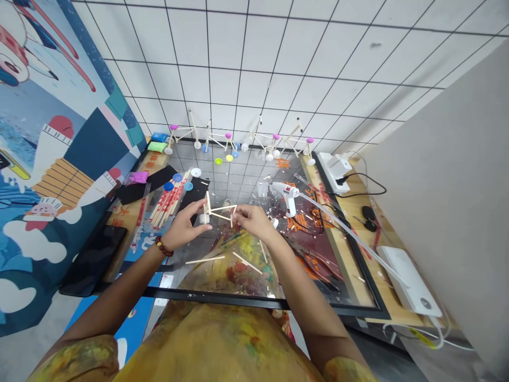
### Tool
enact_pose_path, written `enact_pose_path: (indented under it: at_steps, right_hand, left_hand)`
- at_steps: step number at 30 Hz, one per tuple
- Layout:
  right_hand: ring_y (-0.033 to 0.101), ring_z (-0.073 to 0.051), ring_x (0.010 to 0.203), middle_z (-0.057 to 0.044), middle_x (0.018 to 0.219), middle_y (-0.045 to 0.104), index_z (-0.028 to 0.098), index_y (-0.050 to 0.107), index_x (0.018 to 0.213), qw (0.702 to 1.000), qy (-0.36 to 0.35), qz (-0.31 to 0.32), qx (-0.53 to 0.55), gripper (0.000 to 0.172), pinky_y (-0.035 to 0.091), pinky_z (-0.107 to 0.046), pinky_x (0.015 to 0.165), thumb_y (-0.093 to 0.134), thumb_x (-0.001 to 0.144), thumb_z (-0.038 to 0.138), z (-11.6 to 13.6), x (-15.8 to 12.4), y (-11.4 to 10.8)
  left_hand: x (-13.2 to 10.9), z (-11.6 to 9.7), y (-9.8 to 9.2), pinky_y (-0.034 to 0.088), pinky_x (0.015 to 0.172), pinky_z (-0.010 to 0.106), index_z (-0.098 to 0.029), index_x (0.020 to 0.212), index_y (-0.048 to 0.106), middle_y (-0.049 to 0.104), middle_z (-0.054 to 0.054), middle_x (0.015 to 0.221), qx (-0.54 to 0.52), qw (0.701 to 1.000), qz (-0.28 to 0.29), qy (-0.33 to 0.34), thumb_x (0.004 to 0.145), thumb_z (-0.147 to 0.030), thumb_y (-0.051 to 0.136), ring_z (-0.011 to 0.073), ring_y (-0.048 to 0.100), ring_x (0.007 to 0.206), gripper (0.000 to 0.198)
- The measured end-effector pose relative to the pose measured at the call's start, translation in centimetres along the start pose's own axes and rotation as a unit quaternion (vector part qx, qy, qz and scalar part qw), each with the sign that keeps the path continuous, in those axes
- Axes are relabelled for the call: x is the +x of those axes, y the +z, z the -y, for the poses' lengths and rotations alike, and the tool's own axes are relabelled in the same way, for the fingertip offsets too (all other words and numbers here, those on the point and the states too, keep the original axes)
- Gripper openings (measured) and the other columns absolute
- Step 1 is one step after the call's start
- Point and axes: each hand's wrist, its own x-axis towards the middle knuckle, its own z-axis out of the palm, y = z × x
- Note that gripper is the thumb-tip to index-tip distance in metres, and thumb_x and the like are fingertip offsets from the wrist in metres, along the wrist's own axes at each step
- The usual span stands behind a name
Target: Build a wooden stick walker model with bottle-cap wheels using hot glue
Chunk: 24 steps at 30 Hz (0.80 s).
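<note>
Between both hands, over the glass tabletop, is a small frame of wooden sticks [221, 208] with a white round piece [204, 218] at its left end. My left hand [186, 225] grips the frame's left end, fingers behind it and thumb stretched below. The right end is pinched between the thumb and fingers of my right hand [252, 218]. Two loose sticks lie on the glass nearer to me, one stick [204, 260] at left and another stick [247, 262] at right. To the right of my right hand stands a white hot glue gun [287, 197].
Several similar stick models [258, 139] with coloured caps line the back edge. A bundle of sticks [170, 201] lies left, with blue caps [168, 187] on it. Pliers [318, 265], a power strip [334, 172], keys [369, 217] and a white box [409, 281] are at right.
</note>
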Motion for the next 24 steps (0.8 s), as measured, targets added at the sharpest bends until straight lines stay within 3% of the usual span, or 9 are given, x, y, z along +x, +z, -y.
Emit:
enact_pose_path:
  at_steps: [8,13,17,24]
  right_hand:
    - [0.06,-0.012,0.059,0.002,0.067,0.069,0.02,0.069,0.078,0.999,0.016,-0.023,0.024,0.01,0.044,-0.022,0.061,0.059,0.078,0.019,-1.0,0.2,0.6]
    - [0.062,-0.013,0.063,0.001,0.075,0.069,0.02,0.071,0.082,0.999,-0.009,-0.037,0.024,0.01,0.047,-0.023,0.062,0.069,0.073,0.022,-1.0,0.1,0.9]
    - [0.063,-0.013,0.064,-0.002,0.086,0.07,0.02,0.073,0.083,0.997,-0.026,-0.067,0.026,0.011,0.049,-0.024,0.063,0.067,0.074,0.018,-1.3,0.1,1.2]
    - [0.064,-0.014,0.065,-0.001,0.08,0.07,0.02,0.072,0.081,0.995,-0.052,-0.08,0.034,0.009,0.049,-0.025,0.065,0.065,0.076,0.018,-1.8,0.3,1.6]
  left_hand:
    - [-0.1,0.5,0.8,0.048,0.109,0.048,-0.019,0.144,0.048,0.062,0.016,0.136,-0.064,0.997,0.006,-0.047,0.075,-0.036,0.079,0.0307,0.06,0.126,0.078]
    - [-0.4,0.9,1.3,0.048,0.109,0.048,-0.019,0.143,0.05,0.061,0.016,0.138,-0.098,0.993,-0.024,-0.059,0.073,-0.034,0.081,0.0313,0.058,0.128,0.077]
    - [-0.4,0.9,1.3,0.047,0.109,0.049,-0.018,0.142,0.051,0.061,0.016,0.137,-0.117,0.99,-0.017,-0.072,0.073,-0.033,0.081,0.0313,0.057,0.129,0.076]
    - [-0.1,1.4,1.3,0.051,0.105,0.048,-0.018,0.141,0.051,0.06,0.015,0.137,-0.149,0.985,-0.011,-0.092,0.072,-0.031,0.082,0.0308,0.056,0.128,0.076]
